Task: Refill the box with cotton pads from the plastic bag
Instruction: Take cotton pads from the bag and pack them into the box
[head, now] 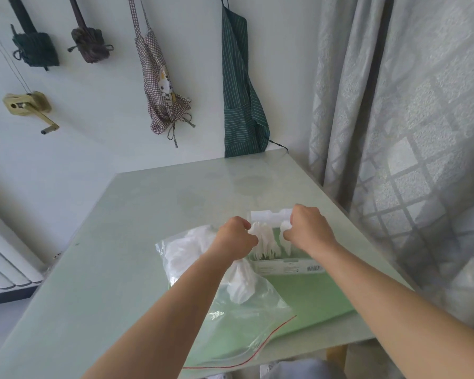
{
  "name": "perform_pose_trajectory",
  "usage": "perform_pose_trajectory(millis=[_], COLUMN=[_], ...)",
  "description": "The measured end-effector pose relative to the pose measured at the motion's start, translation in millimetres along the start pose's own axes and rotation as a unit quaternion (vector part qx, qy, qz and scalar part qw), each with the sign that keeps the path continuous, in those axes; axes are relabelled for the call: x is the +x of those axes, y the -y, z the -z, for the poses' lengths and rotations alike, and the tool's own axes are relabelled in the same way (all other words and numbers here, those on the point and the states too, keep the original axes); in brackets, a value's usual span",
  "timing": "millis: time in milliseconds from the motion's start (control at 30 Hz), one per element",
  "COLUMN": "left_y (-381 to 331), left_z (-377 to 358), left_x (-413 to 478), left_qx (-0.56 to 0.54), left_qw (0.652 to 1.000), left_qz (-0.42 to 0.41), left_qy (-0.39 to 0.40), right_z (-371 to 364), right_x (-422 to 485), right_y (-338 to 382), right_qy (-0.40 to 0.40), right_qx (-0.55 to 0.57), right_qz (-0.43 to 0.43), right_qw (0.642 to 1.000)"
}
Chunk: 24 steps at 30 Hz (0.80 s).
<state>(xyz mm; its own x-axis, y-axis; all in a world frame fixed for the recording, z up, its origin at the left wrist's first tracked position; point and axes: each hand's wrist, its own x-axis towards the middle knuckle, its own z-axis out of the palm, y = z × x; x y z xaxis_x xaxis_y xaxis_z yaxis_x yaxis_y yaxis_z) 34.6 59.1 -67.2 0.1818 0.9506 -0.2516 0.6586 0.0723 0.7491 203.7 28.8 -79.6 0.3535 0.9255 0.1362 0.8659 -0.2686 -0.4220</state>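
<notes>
A pale green, glossy surface (153, 214) fills the middle of the view and stands against a white wall (93, 149). On the wall hang a checked apron (159, 86) with a cartoon rabbit on it, a green striped apron (240, 99), two dark bundles and a brass-coloured crank (29, 106). A grey patterned curtain (400, 110) falls along the right side, and a white radiator (3, 266) shows at the left edge.

The green box (312, 294) stands on the surface near its right edge, with its top open and its white flap tipped back. The cotton pads (266, 240) stand upright in the opening. Just left of the box, touching it, lies the clear plastic bag (230, 315) with a red zip line. More white pads are bunched inside the bag, which lies partly under the left forearm.

Both hands are over the open top of the box, close together but not touching. The left hand (237, 236) has its fingers curled and pinches the left side of the pads. The right hand (309, 228) is curled too and seems to pinch a pad at the right side, though its fingertips are hidden.
</notes>
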Motion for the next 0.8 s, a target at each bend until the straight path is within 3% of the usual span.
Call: perform_pose_trajectory(millis=[267, 433, 633, 800], left_y=[12, 12, 9, 42], left_z=[1, 8, 29, 52], left_x=[9, 5, -39, -109], left_qx=[-0.064, -0.082, -0.073, 0.012], left_qw=[0.998, 0.996, 0.986, 0.971], left_qz=[0.002, -0.018, -0.151, -0.237], left_qy=[0.014, 0.013, -0.017, -0.026], right_z=[-18, -6, 27, 49], right_x=[7, 6, -23, -83], right_y=[-4, -7, 0, 23], right_qy=[0.097, 0.082, 0.025, 0.120], right_qx=[0.164, 0.182, 0.180, 0.288], right_qz=[-0.003, -0.023, 0.029, 0.085], right_qw=[0.982, 0.980, 0.983, 0.946])
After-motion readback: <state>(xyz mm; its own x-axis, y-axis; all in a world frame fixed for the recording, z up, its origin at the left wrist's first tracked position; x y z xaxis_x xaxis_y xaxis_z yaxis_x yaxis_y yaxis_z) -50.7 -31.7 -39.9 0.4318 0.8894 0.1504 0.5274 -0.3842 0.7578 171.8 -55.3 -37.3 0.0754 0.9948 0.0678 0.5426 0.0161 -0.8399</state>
